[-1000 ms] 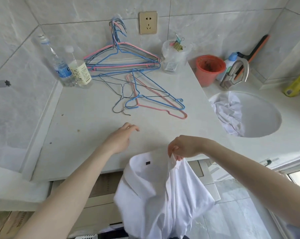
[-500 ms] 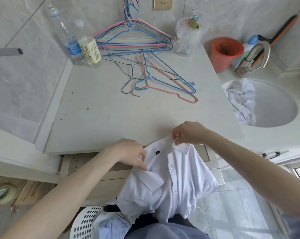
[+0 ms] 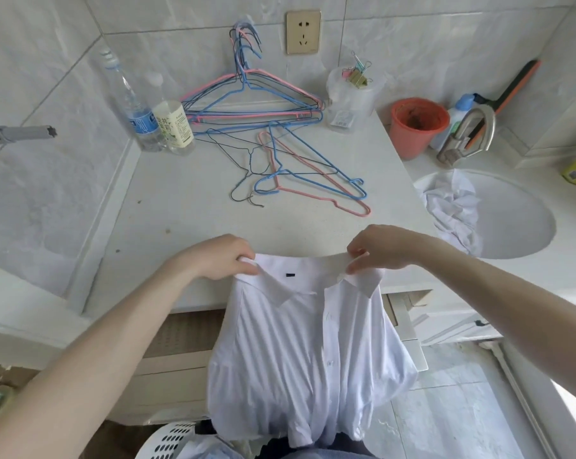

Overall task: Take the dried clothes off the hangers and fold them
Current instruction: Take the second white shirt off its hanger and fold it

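White shirt [image 3: 299, 352] (collar up) pinched by left hand [image 3: 218, 258] and right hand [image 3: 381, 248], seemingly off-hanger.

A single head-worn wide-angle view looks forward and steeply down over a pale countertop [image 3: 187, 207] toward the tiled wall, close above both forearms; straight edges bow outward, and the sink [image 3: 525, 226] sits at right.
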